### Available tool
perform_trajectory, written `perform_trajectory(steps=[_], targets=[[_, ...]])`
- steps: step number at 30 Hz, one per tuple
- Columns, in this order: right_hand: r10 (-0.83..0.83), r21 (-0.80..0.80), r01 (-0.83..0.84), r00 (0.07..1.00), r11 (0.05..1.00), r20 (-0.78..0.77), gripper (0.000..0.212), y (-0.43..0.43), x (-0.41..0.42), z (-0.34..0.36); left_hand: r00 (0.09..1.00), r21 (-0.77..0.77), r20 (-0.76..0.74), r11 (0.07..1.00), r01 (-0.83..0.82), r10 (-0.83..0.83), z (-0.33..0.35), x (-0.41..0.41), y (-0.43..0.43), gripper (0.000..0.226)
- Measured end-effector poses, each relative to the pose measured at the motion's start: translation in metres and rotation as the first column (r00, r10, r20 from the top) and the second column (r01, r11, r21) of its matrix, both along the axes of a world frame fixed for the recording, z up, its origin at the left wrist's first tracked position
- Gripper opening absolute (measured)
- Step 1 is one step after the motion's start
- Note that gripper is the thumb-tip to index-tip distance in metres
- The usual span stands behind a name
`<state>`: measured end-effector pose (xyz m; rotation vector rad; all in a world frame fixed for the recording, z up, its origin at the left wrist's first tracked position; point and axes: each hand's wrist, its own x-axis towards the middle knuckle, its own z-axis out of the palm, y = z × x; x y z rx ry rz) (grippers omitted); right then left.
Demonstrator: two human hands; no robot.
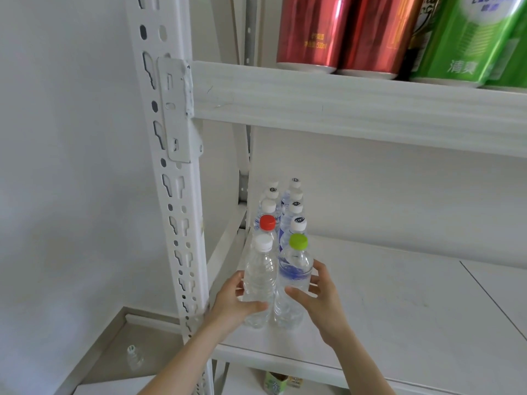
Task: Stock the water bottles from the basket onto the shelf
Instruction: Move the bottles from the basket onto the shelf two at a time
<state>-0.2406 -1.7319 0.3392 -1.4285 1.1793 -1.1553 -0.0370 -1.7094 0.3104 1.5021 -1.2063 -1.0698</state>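
Note:
Two rows of clear water bottles stand at the left end of the white shelf (385,303). My left hand (233,300) grips the front white-capped bottle (261,269) of the left row. My right hand (319,295) grips the front green-capped bottle (295,269) with a blue label, in the right row. Both bottles stand upright side by side on the shelf board. Behind them are a red-capped bottle (267,222) and several white-capped bottles (296,208) reaching toward the back wall. The basket is out of view.
A white slotted upright post (174,178) stands just left of my left arm. The shelf above (342,104) carries red cans (313,32) and green cans (467,38). One clear bottle (134,357) stands on the floor at lower left. A small green carton (275,383) sits below.

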Motion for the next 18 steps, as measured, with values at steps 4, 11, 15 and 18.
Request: perform_trajectory(steps=[4,11,15,18], targets=[[0.012,0.023,-0.012,1.000,1.000,0.008,0.066,0.000,-0.004,-0.001,0.999,-0.001,-0.008,1.000,0.031,-0.031,0.001,-0.003,-0.002,0.062],[0.020,0.042,-0.020,1.000,0.999,0.016,0.061,0.001,-0.005,0.002,0.995,-0.012,0.088,0.998,0.055,-0.054,0.005,-0.001,-0.002,0.060],[0.007,0.056,-0.006,1.000,0.998,-0.007,0.061,0.004,-0.004,0.006,0.967,-0.011,0.245,0.997,0.072,-0.068,0.011,-0.001,0.001,0.065],[-0.027,0.065,0.029,0.999,0.997,-0.040,0.058,0.008,0.000,0.009,0.928,-0.009,0.365,0.996,0.088,-0.079,0.017,-0.003,0.004,0.075]])
